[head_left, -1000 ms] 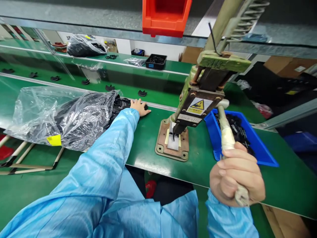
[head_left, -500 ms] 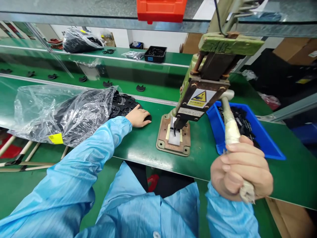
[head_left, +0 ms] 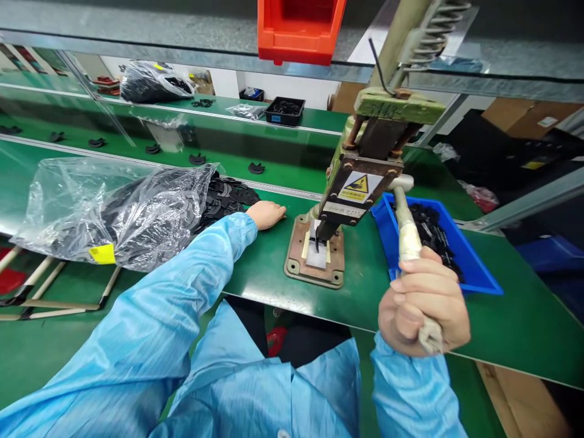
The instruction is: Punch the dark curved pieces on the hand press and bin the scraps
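Observation:
A green hand press (head_left: 365, 176) stands on the green table, its base plate (head_left: 314, 258) holding a small white block. My right hand (head_left: 422, 307) is wrapped around the press's taped lever handle (head_left: 406, 234), which slants down toward me. My left hand (head_left: 269, 214) lies flat on the table just left of the base plate, fingers over a black flat part that is mostly hidden. Beside it, a pile of black flat parts (head_left: 228, 194) spills from a clear plastic bag (head_left: 114, 213).
A blue bin (head_left: 474, 267) with black parts sits right of the press. A conveyor belt (head_left: 150, 137) behind carries spaced black parts. A red bin (head_left: 298, 30) hangs overhead. A black tray (head_left: 285, 111) and another bag (head_left: 150, 82) lie far back.
My left hand has slid right along the table, away from the pile and closer to the press base. My right hand still grips the lever.

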A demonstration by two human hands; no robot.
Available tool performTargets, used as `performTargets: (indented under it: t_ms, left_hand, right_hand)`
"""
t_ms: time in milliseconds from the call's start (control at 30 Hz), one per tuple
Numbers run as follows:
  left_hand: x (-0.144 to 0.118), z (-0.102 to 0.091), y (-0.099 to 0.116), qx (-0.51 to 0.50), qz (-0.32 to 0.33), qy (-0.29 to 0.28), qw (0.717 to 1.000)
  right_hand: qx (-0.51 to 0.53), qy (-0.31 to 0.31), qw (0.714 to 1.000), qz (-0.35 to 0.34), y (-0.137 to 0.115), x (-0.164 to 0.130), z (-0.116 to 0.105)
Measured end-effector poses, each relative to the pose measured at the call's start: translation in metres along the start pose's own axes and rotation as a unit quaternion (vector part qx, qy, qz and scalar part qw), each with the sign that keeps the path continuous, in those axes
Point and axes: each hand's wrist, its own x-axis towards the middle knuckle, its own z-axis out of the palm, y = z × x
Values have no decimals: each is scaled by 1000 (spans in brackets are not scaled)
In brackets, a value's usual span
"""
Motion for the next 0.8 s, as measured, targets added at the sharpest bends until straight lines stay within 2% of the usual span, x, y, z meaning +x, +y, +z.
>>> performTargets:
  t_ms: [67,133,200,233,300,367,433,467,500,600,667,733,800]
  left_hand:
    - [0,-8,1,-31,-7,41,999]
    - [-4,-17,4,-92,-34,125,987]
    - [-12,-24,13,-204,-98,200,953]
    - [-17,-26,18,-270,-137,216,928]
    - [-31,-23,30,-396,-197,203,874]
    - [-47,-15,41,-497,-225,167,821]
    - [-64,-4,48,-554,-243,135,785]
    - [-73,1,49,-554,-248,119,786]
    - [-81,4,50,-531,-246,102,804]
    - [-101,4,49,-378,-185,43,906]
    - [-106,-1,48,-297,-135,7,945]
    - [-107,-8,48,-296,-131,-22,946]
    - [-103,-14,49,-376,-174,-49,909]
  right_hand:
    - [0,-9,1000,5,-1,1,-1]
    - [1,-20,1000,9,-3,1,-3]
    - [2,-33,999,13,-4,0,-4]
    - [2,-38,999,16,-5,0,-5]
    - [0,-46,999,26,-7,0,-6]
    - [-2,-47,998,35,-9,0,-7]
    - [-4,-54,998,44,-11,0,-8]
    - [-4,-58,997,47,-12,1,-8]
    - [-4,-60,997,50,-13,1,-9]
    - [-1,-63,997,51,-14,2,-8]
    - [-3,-62,997,52,-15,2,-7]
    - [-5,-57,997,53,-16,3,-6]
    - [-7,-50,997,53,-16,3,-4]
